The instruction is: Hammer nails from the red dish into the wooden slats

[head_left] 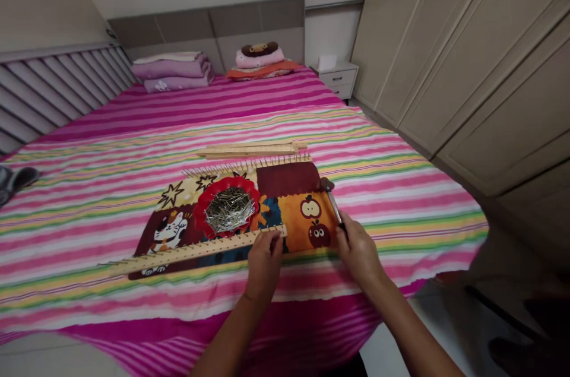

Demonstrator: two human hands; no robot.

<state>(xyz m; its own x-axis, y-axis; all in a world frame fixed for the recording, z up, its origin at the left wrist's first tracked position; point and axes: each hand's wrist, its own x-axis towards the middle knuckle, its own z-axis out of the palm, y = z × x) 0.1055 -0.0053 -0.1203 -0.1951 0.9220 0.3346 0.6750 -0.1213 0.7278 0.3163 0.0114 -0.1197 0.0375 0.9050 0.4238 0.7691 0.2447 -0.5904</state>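
My right hand (360,246) is wrapped round the dark handle of a hammer (333,202), its head tilted up and away from me, over the right edge of a patterned mat (291,187). My left hand (266,255) is at the right end of a long wooden strip (178,255) with nails standing along it. Its thumb and fingers are pinched together; whatever is between them is too small to make out. Just beyond that strip, a red scalloped bowl (200,211) full of loose nails (229,209) rests on the mat.
A second nail-studded strip (249,164) lies along the mat's far edge. Behind it are bare wooden strips (252,150). All lie on a striped bedspread (378,169). Folded bedding (173,71) is piled near the headboard (258,21). A wardrobe (449,62) stands to the right.
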